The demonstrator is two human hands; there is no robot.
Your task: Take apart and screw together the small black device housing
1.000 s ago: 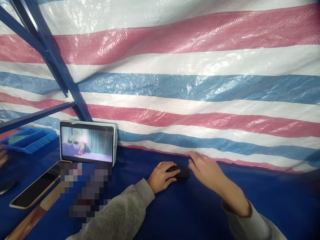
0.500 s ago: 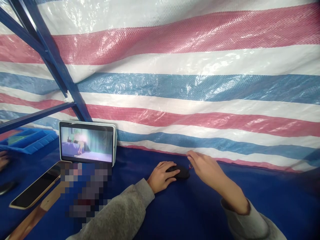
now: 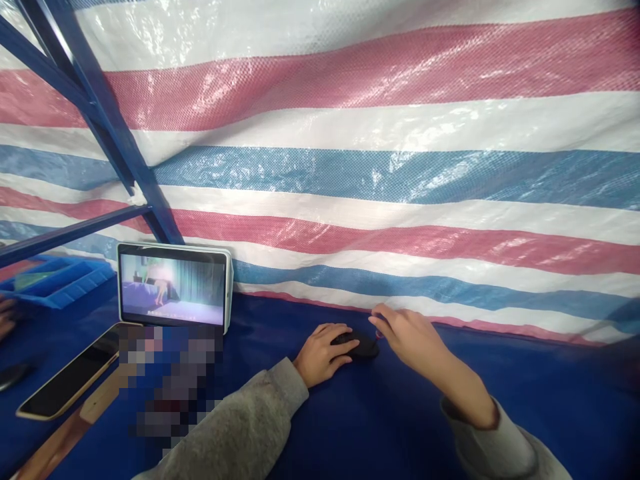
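A black computer mouse (image 3: 366,345) lies on the blue table surface. My left hand (image 3: 325,353) rests over its left end, with the fingers wrapped across the top and the thumb along the near side. Just right of the mouse is my right hand (image 3: 407,333), raised slightly, its thumb and index finger bent together in a pinch. A small pinkish-red thin piece (image 3: 379,335) shows below those fingertips, beside the mouse's right end. What the pinch holds is too small to make out.
To the left, a tablet (image 3: 173,287) in a light case stands playing a video, with a phone (image 3: 70,373) lying before it. Further left are a blue divided tray (image 3: 65,283), a dark rounded object (image 3: 13,377) and another person's hand (image 3: 6,317). Behind hangs a striped tarp (image 3: 350,173).
My right fingertips have shifted slightly left, with the thumb closer to the mouse. My left hand and the mouse have stayed in place. The picture on the tablet has changed a little.
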